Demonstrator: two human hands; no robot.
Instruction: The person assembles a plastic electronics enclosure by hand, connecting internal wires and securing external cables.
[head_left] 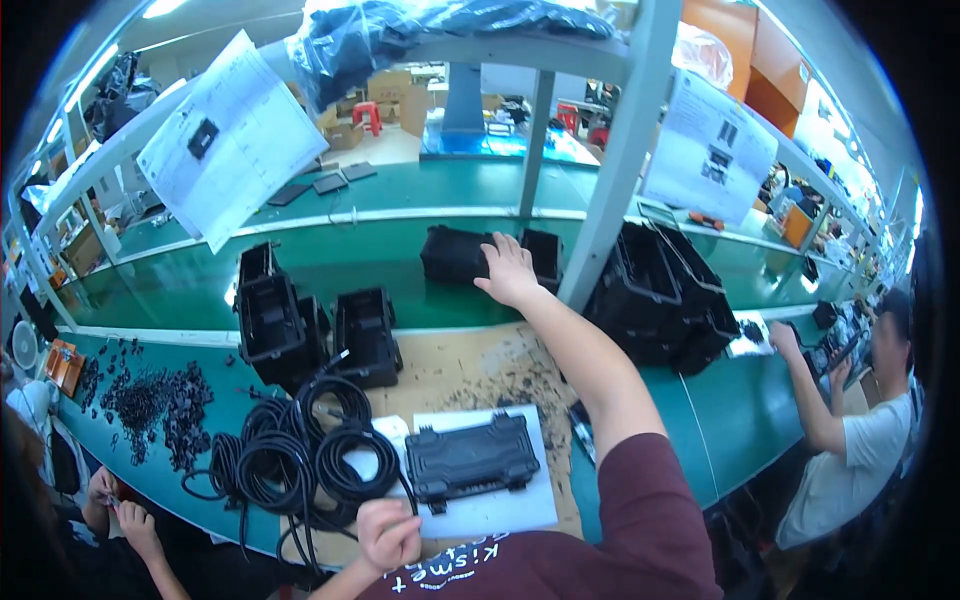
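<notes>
My right arm stretches far across the bench. My right hand (508, 270) has its fingers spread over the right end of a black box (455, 255) on the green belt, next to another open black box (542, 258). Low in the middle, my left hand (388, 535) is closed, fingers curled. A strand of black cable runs down to it; whether the fingers grip it is hidden. Just beyond lies a closed black hard case (472, 458) on a white sheet (545, 490). Coiled black cables (285, 465) lie left of the case.
Open black cases stand stacked at left (272, 325) and right (640, 290). Small black parts (155, 400) are heaped at far left. A grey post (625, 150) rises right of my reaching hand. Co-workers sit on both sides, one person (860, 430) at right.
</notes>
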